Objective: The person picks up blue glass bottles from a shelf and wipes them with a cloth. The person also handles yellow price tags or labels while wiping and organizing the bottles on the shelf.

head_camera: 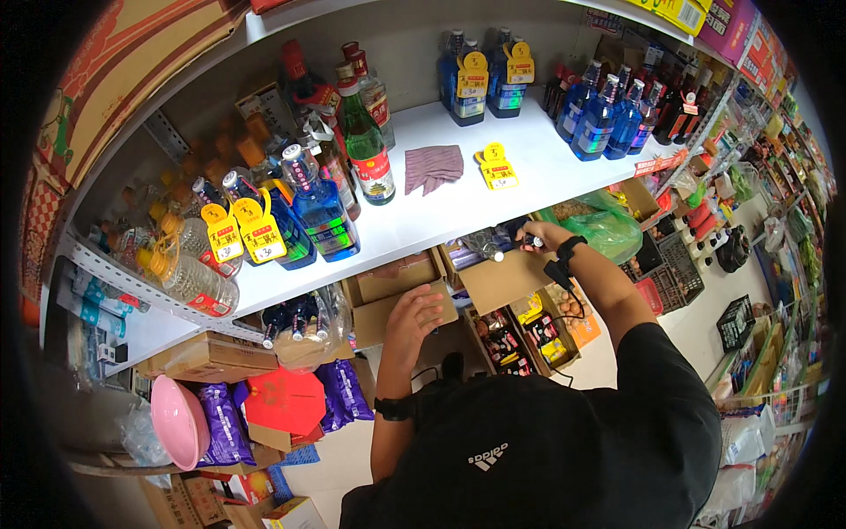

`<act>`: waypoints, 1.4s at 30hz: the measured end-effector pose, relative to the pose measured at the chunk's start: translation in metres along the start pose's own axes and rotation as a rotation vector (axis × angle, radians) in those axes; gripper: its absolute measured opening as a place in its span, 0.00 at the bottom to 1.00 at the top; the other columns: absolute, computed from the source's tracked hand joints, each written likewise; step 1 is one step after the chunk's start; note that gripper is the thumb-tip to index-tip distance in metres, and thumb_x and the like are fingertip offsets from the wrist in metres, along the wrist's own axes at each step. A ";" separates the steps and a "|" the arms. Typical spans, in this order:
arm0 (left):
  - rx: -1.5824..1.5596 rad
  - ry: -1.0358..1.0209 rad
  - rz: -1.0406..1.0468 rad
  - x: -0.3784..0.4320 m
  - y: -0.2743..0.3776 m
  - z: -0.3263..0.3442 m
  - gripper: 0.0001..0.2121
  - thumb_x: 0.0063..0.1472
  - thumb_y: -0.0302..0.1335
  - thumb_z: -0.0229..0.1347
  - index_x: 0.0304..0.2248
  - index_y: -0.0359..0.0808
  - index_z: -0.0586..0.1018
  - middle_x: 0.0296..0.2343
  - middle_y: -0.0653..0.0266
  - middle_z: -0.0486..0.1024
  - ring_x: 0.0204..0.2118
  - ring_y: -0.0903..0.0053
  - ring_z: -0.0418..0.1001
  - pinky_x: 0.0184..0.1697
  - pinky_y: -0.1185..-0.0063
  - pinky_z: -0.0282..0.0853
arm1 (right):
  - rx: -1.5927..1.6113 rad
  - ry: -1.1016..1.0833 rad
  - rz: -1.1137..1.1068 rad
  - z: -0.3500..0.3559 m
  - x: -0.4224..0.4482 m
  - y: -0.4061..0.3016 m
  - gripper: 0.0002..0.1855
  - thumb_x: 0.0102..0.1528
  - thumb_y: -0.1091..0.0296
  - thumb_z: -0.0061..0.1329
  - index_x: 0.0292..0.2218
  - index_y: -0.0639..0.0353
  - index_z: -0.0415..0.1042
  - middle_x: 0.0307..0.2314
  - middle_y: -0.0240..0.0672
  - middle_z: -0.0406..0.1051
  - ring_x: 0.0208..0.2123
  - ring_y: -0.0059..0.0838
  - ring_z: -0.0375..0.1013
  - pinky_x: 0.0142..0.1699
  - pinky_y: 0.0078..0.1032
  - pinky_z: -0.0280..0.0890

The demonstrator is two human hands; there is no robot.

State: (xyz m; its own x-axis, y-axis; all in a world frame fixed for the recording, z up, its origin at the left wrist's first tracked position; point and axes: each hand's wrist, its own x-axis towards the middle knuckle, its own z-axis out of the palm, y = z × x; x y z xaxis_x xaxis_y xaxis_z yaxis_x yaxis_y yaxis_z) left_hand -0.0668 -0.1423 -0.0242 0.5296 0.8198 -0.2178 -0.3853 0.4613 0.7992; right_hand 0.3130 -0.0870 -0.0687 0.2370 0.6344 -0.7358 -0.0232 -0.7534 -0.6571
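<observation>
My right hand (543,236) is below the shelf's front edge, closed around the capped neck of a bottle (533,242); most of that bottle is hidden. Beside it another bottle with a white cap (490,250) lies in an opened cardboard box (509,281). My left hand (413,316) holds nothing, fingers apart, in front of a second opened carton (377,316). On the white shelf (429,218) above lie a folded purple cloth (433,168) and a loose yellow price tag (497,166). Blue glass bottles (324,211) stand at the left, some wearing yellow tags.
A green glass bottle (370,149) stands left of the cloth. More blue bottles (595,125) fill the shelf's right end. Clear plastic bottles (198,278) crowd the left end. Snack cartons (502,337) sit on the floor by me; a pink basin (178,423) is lower left.
</observation>
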 end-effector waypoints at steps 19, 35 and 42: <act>-0.001 0.133 0.004 0.012 0.005 -0.013 0.16 0.61 0.31 0.44 0.47 0.32 0.67 0.39 0.57 0.73 0.36 0.76 0.72 0.40 0.76 0.69 | 0.158 0.145 -0.035 0.003 0.117 0.012 0.13 0.37 0.72 0.53 0.28 0.58 0.68 0.21 0.36 0.65 0.21 0.29 0.68 0.19 0.20 0.67; -0.015 0.157 -0.039 0.019 0.003 -0.011 0.17 0.60 0.31 0.46 0.47 0.33 0.67 0.39 0.57 0.72 0.36 0.75 0.71 0.40 0.75 0.69 | -0.077 0.164 -0.050 -0.019 0.128 0.010 0.09 0.41 0.68 0.52 0.26 0.61 0.69 0.18 0.36 0.67 0.17 0.28 0.68 0.18 0.22 0.64; -0.022 0.128 -0.056 0.020 -0.001 -0.008 0.16 0.60 0.31 0.46 0.47 0.33 0.67 0.39 0.58 0.72 0.36 0.75 0.72 0.39 0.76 0.70 | -0.228 0.164 -0.083 -0.023 0.119 0.007 0.09 0.43 0.67 0.52 0.25 0.63 0.69 0.17 0.37 0.68 0.15 0.27 0.68 0.18 0.23 0.62</act>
State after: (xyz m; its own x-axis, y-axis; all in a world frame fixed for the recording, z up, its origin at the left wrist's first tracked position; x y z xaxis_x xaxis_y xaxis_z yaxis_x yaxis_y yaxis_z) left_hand -0.0615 -0.1235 -0.0343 0.4501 0.8288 -0.3325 -0.3751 0.5133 0.7719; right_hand 0.3634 -0.0207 -0.1577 0.3829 0.6733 -0.6326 0.2177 -0.7312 -0.6465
